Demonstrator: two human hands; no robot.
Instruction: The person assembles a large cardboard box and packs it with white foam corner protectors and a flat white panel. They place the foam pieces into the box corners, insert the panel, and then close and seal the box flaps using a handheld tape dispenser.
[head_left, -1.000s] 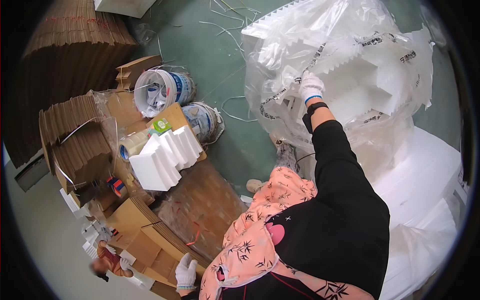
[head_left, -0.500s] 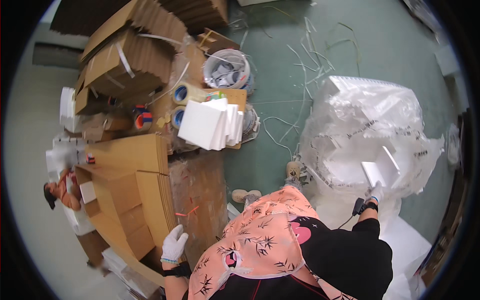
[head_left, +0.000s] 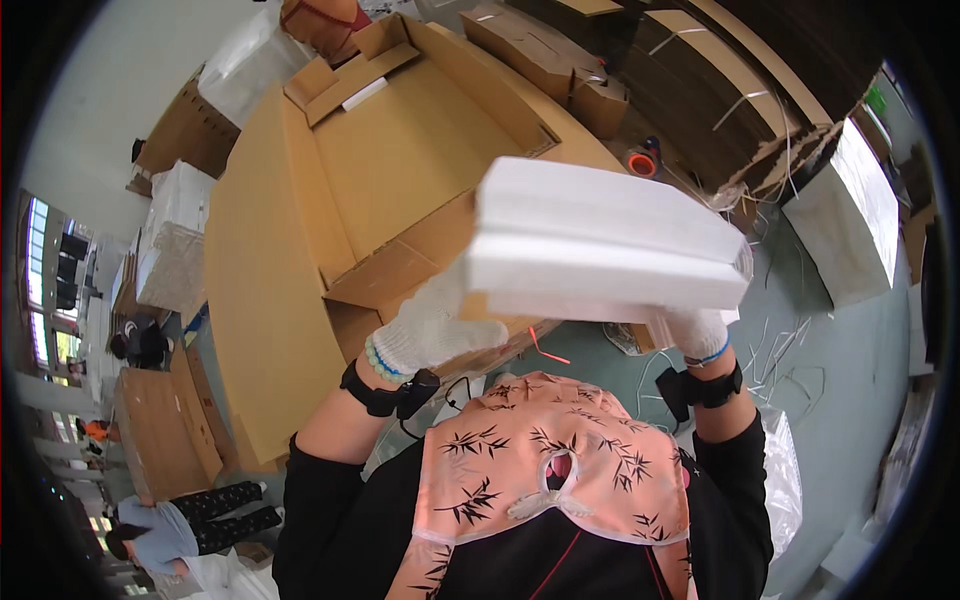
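A long white foam piece (head_left: pixel 610 250) with a lengthwise fold or groove is held up in front of me, slightly blurred by motion. My right hand (head_left: pixel 693 330), in a white glove, grips its lower right end. At the left end is my gloved left hand (head_left: pixel 425 330), its fingers partly behind the foam and its thumb stretched out below. Just beyond lies an open brown cardboard box (head_left: pixel 400 150) with raised walls. A small white piece (head_left: pixel 364 94) sits at the box's far end.
Flat cardboard (head_left: pixel 260 290) spreads left of the box. A tape dispenser (head_left: pixel 643 160) lies beyond the foam, near stacked cardboard (head_left: pixel 740 70). Loose white straps (head_left: pixel 790 350) litter the green floor at right. A person in a light blue shirt (head_left: pixel 160 535) is at lower left.
I have turned left from the plastic-wrapped foam pile to the cardboard box. The white foam, earlier at my right hand alone, is raised between both hands.
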